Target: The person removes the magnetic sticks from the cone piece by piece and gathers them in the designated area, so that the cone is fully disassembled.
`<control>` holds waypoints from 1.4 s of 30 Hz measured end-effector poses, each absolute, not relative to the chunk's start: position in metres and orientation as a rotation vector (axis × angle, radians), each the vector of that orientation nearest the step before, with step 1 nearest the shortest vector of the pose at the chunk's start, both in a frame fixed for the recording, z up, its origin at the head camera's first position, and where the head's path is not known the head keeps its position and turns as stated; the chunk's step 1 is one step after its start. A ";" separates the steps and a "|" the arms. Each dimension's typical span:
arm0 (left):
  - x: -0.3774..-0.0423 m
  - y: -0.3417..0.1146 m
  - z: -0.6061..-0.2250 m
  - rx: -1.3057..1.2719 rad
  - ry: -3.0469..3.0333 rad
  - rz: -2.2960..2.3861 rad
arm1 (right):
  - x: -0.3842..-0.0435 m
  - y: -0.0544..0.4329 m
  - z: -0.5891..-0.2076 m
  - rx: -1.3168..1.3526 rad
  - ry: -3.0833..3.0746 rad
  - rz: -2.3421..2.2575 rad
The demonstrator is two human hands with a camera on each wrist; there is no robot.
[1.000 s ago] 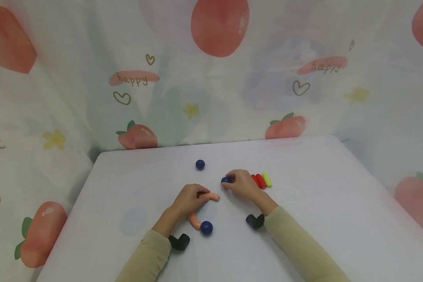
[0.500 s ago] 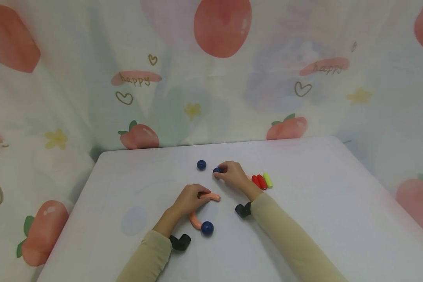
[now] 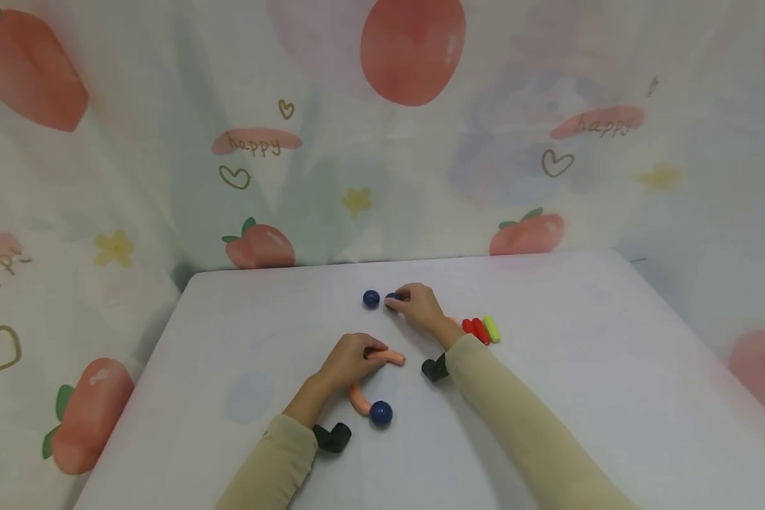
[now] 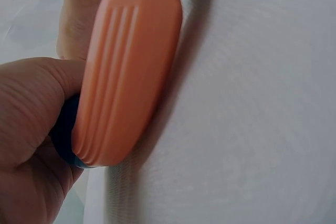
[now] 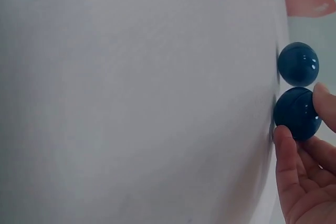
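My left hand (image 3: 350,360) pinches a curved orange stick (image 3: 394,358) in the head view. A second curved orange stick (image 4: 126,72) with ridges fills the middle of the left wrist view, and a dark blue ball (image 4: 65,129) shows behind it, beside the thumb. This second stick's near end touches another dark blue ball (image 3: 380,414) on the table. Farther back, my right hand (image 3: 421,308) pinches a dark blue ball (image 5: 297,114) between thumb and fingers. Close beside that ball sits one more dark blue ball (image 3: 371,299); any contact is unclear.
Two red sticks (image 3: 480,331) and a yellow-green stick (image 3: 492,329) lie right of my right forearm, with a pale orange piece partly hidden beside them. The white table (image 3: 580,397) ends at a patterned curtain (image 3: 414,177). Dark wrist cameras (image 3: 333,438) sit under both wrists.
My right hand has carried its blue ball left and toward the back, up beside the far ball. My left hand keeps its grip in place; the view has shifted slightly.
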State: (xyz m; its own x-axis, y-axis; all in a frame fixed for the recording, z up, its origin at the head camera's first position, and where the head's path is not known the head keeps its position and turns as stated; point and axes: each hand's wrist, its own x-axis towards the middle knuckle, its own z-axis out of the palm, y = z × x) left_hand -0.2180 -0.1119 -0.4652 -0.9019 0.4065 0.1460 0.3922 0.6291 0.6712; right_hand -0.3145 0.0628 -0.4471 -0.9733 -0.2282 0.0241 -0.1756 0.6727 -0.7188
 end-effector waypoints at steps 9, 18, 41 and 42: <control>-0.217 -0.107 -0.463 0.706 2.830 1.122 | -0.319 0.063 -0.448 -0.219 2.770 -1.242; -0.217 -0.105 -0.464 0.702 2.818 1.120 | -0.321 0.065 -0.448 -0.197 2.763 -1.246; -0.188 -0.123 -0.452 0.347 2.902 0.977 | -0.267 0.080 -0.433 -0.409 2.740 -1.117; -0.186 -0.124 -0.452 0.348 2.912 0.974 | -0.262 0.081 -0.433 -0.453 2.732 -1.087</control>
State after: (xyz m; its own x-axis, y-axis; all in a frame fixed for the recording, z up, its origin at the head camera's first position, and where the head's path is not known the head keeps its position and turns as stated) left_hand -0.1858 -0.1242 -0.4516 -0.9733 0.2286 0.0224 0.1961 0.7761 0.5994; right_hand -0.2622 0.0805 -0.4326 -0.9400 -0.3385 -0.0419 -0.2172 0.6888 -0.6917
